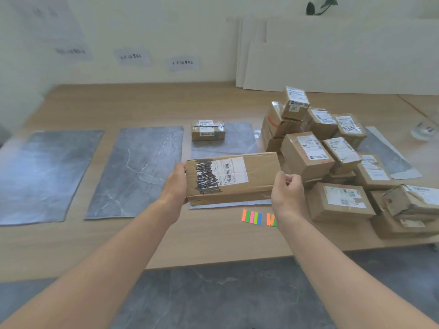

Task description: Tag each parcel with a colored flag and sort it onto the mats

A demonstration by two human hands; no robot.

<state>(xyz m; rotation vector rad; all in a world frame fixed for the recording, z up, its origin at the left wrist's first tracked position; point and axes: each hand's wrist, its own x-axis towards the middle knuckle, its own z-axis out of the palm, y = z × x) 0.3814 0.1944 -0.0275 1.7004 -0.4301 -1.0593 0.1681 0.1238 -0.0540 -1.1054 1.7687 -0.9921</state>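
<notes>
At the near end of the table, I am holding a long brown cardboard parcel (234, 178) by its two short ends. My left hand (177, 184) is clamping the left end, thumb on the top edge and fingers wrapped behind. My right hand (287, 188) is gripping the right end with its fingers curled over the near corner. The parcel is lying level, label up, the white label partly scribbled over in black. It is sitting over the near end of a grey marbled mat (240, 138); I cannot tell whether it is touching that mat or hanging just above it.

A small taped cardboard parcel (208, 130) is occupying the far end of the same mat. Coloured paper flags (252, 217) are lying on the wooden table (213, 241) just in front of the mat, near my right wrist. A heap of brown cardboard parcels (320, 148) is waiting to the right. Two more grey mats (140, 169) are lying bare to the left.

Finding: no flag is showing on the visible faces, so I judge the tagging step to be pending for this parcel. The next move is calling for one hand to free itself, peel a single flag, stick it on, and then choose the proper mat.
</notes>
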